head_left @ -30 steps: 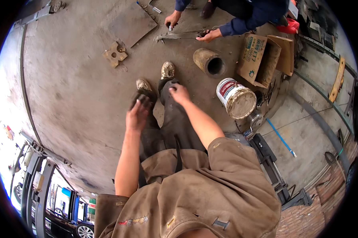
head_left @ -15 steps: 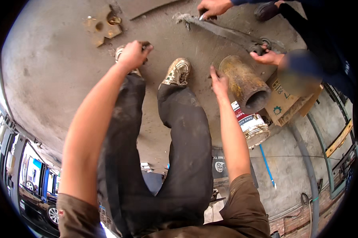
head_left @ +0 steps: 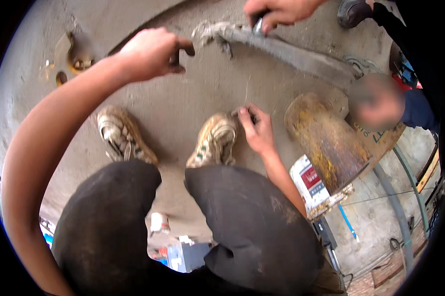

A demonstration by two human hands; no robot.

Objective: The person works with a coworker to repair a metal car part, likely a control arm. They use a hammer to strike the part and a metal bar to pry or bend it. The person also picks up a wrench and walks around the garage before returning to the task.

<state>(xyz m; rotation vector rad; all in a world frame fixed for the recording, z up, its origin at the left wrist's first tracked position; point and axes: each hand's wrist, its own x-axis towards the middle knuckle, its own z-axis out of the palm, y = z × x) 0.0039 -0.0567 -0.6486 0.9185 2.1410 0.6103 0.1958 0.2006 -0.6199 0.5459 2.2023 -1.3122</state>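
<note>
My left hand (head_left: 153, 55) reaches out above the floor, its fingers bent but apart, with nothing visible in them. Just beyond its fingertips lies the ragged end of a long, dusty grey metal arm (head_left: 296, 55). A co-worker's hand (head_left: 284, 14) grips a small shiny metal piece against this arm. My right hand (head_left: 258, 130) is beside my right shoe (head_left: 213, 140), its dark-stained fingers curled in; anything between them is too small to make out. To its right lies a rusty, yellow-stained metal pipe (head_left: 326, 140).
A white pail (head_left: 306, 182) with a red label lies by the pipe, near cardboard (head_left: 380, 148). Left of my forearm is a rusty plate with holes (head_left: 64, 61). A small white container (head_left: 159, 223) stands behind my feet. The co-worker crouches at the right.
I am lower, with my knees bent. My left hand has moved right towards the ragged end of the metal arm, its fingers more extended. My right hand has come near my right shoe, fingers curled.
</note>
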